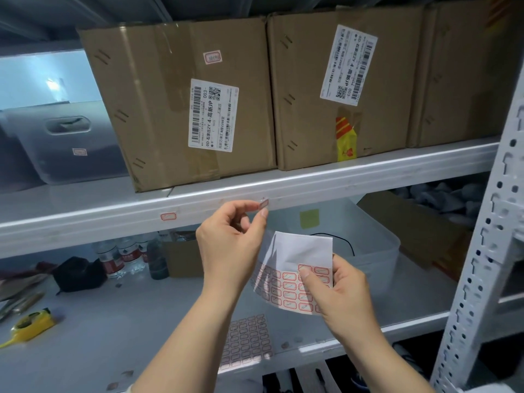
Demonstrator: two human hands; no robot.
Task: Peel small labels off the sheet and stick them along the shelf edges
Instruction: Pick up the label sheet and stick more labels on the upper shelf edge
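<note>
My left hand [234,245] pinches one small red-bordered label [263,204] between thumb and fingertip, right at the front edge of the white upper shelf [354,181]. One label [168,216] is stuck on that edge further left. My right hand [337,290] holds the label sheet [286,287] lower down, thumb on its front. The sheet's top part is bare white backing; rows of red-bordered labels fill its lower part. A second label sheet [246,341] lies flat on the lower shelf [119,316].
Three taped cardboard boxes [175,103] stand on the upper shelf, a translucent bin [65,143] at their left. The lower shelf holds water bottles [124,256], a black pouch [76,275], a yellow tape dispenser [31,326] and a clear tub [368,242]. A perforated white upright [487,251] stands at right.
</note>
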